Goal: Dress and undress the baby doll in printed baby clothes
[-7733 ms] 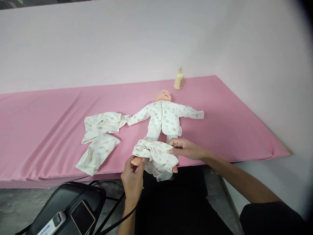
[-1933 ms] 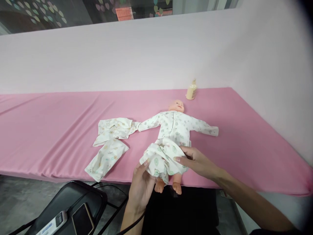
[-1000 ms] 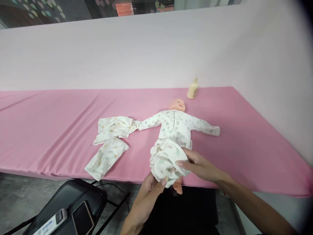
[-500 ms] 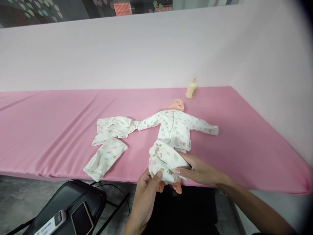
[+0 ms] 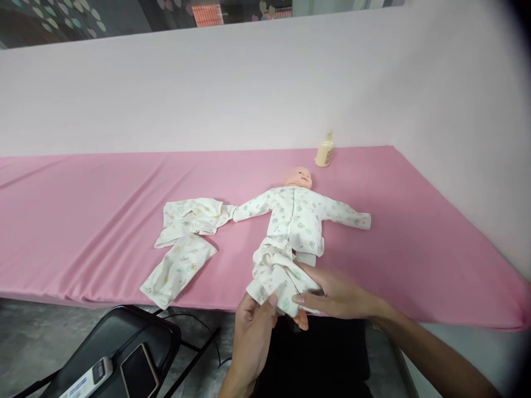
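Printed baby trousers [image 5: 276, 273] are bunched around a doll's [image 5: 296, 213] legs at the pink bench's [image 5: 103, 221] near edge. The fabric is pinched by the left hand [image 5: 253, 331], palm raised, and gripped by the right hand [image 5: 336, 293], fingers [image 5: 302, 298] closed.

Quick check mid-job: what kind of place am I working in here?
Likely a baby-care practice station: a long table under pink cloth, a baby doll in printed clothes, spare baby clothes and a small bottle.

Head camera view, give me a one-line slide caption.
Left hand and right hand grip printed trousers on a doll lying on pink sheet.
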The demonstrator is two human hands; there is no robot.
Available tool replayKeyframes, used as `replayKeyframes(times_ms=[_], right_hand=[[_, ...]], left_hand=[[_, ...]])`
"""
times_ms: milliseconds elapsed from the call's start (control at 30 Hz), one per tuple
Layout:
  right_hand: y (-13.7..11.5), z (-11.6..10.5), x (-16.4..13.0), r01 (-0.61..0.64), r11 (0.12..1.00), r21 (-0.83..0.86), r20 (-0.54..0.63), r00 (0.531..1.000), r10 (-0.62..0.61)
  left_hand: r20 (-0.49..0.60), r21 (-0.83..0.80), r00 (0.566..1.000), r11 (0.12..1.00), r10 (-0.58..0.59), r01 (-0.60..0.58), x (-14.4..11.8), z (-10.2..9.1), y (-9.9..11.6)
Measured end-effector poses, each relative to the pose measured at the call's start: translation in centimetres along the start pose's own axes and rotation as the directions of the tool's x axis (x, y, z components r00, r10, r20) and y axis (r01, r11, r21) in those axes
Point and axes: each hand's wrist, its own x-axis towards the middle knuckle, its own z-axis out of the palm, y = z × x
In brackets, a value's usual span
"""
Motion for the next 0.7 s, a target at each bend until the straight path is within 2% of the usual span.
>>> replayKeyframes(times_ms=[100,133,233,333,400,500,600,700], right_hand=[[0.3,-0.3,-0.2,-0.028,0.999,-0.028,0.025,0.999,0.029],[0.5,-0.4,-0.2,-0.033,0.999,-0.036,-0.006,0.999,0.033],[0.9,-0.7,0.1,-0.019,1.000,-0.022,-0.159,0.987,0.015],[1.0,-0.7,0.5,0.083,0.990,0.114,-0.230,0.972,-0.055],[0.9,-0.5,0.7,0.140,0.953,0.267,-0.226,0.971,-0.080],[0.7,-0.1,0.8,0.156,0.887,0.435,-0.187,0.979,-0.080],[0.5,-0.1,0.9,0.172,0.857,0.486,-0.167,0.981,-0.102],[0.4,-0.4,0.9,0.172,0.869,0.464,-0.174,0.980,-0.101]], left_hand=[[-0.067,-0.061,0.998,0.998,-0.010,0.006,0.2,-0.1,0.2],[-0.065,-0.068,0.998,0.998,-0.020,0.015,0.2,-0.2,0.1],[-0.011,-0.066,0.998,0.996,-0.057,0.056,0.2,-0.5,-0.2],[0.065,-0.027,0.990,0.992,-0.123,0.125,0.0,-0.5,-0.5],[0.086,0.000,0.984,0.987,-0.159,0.159,-0.1,-0.4,-0.6],[0.094,0.013,0.979,0.983,-0.182,0.181,-0.3,0.1,-0.6],[0.079,-0.007,0.978,0.981,-0.195,0.196,-0.5,0.5,-0.6],[0.035,-0.021,0.983,0.983,-0.182,0.183,-0.6,0.3,-0.7]])
